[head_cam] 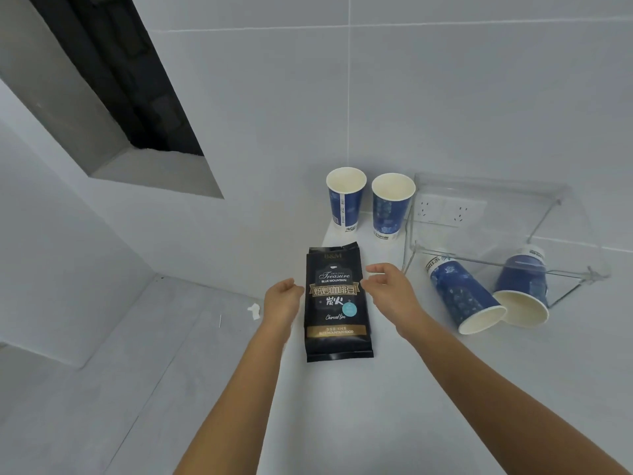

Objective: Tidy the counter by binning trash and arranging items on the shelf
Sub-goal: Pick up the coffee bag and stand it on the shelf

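Note:
A black coffee bean bag (337,303) lies flat on the white counter (376,406), label up. My left hand (282,298) is open at the bag's left edge, fingers close to it. My right hand (387,289) is open at its right edge, fingers curled toward it without holding it. Two blue paper cups stand upright against the wall: one on the left (345,200), one on the right (390,207). Two more blue cups lie tipped over on the right, one (462,296) in front of a clear acrylic shelf (555,214), the other (524,289) under it.
A small scrap of white paper (254,310) lies on the grey floor to the left of the counter. A wall socket (445,209) sits behind the clear shelf. A dark recessed opening (137,97) is in the wall at the upper left.

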